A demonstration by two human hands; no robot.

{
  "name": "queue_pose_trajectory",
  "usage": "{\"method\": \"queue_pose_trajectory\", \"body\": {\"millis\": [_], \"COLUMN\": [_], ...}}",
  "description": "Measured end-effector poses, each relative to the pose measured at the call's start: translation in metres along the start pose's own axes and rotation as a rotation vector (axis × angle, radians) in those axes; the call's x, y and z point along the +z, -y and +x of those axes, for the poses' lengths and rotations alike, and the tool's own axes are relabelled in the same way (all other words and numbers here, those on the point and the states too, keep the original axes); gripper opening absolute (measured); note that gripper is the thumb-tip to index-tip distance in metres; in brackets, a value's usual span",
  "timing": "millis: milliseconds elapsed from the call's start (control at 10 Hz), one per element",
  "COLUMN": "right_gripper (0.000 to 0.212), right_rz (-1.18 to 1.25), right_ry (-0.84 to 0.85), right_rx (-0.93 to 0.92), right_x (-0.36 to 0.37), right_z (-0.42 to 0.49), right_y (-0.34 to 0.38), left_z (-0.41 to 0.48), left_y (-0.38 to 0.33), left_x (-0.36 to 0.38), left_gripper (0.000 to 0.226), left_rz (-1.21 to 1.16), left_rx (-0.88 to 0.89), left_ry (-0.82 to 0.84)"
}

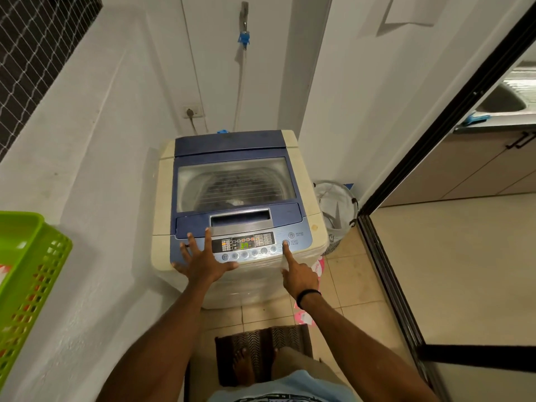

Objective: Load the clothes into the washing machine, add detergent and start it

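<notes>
Washing machine (pixel 307 216) centre frame, blue lid (pixel 229 145) closed. Dark clothes (pixel 232 184) show dimly through the lid window. Left hand (pixel 203 262) lies flat on left end of control panel (pixel 301 245), 5 fingers spread wide, holding nothing. Right hand (pixel 300 275) below panel's right end: index fingertip on START/PAUSE button (pixel 285 243), other fingers curled in, holding nothing. Display (pixel 244 245) lit green. Green basket (pixel 32 271) at left edge; white hamper (pixel 338 210) just right of machine.

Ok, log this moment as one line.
lid shut; clothes inside; display lit; left hand flat on panel; right hand forefinger on start button
</notes>
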State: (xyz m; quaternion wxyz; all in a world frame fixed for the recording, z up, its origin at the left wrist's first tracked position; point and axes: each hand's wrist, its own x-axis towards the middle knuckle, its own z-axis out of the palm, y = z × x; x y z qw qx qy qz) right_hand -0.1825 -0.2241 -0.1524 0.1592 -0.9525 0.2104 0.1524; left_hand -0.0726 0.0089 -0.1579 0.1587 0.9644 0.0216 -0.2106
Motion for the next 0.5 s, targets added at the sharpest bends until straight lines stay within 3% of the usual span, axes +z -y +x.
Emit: {"method": "queue_pose_trajectory", "body": {"millis": [100,300,400,500], "right_gripper": [0.083,0.046,0.047,0.044], "right_rz": [0.018,0.163,0.047,0.110], "right_ry": [-0.011,0.112,0.043,-0.060], "right_rx": [0.003,0.108,0.083,0.046], "right_x": [0.000,-0.056,-0.135,-0.150], "right_z": [-0.001,0.033,0.073,0.071], "right_y": [0.003,0.023,0.047,0.056], "left_z": [0.002,0.000,-0.003,0.000], "left_y": [0.001,0.000,-0.002,-0.003], "left_x": [0.000,0.001,-0.005,-0.001], "left_gripper": [0.138,0.140,0.140,0.140], "left_rz": [-0.007,-0.002,-0.014,-0.004], "left_rx": [0.001,-0.011,-0.026,-0.003], "left_ry": [-0.008,0.002,0.045,0.004]}}
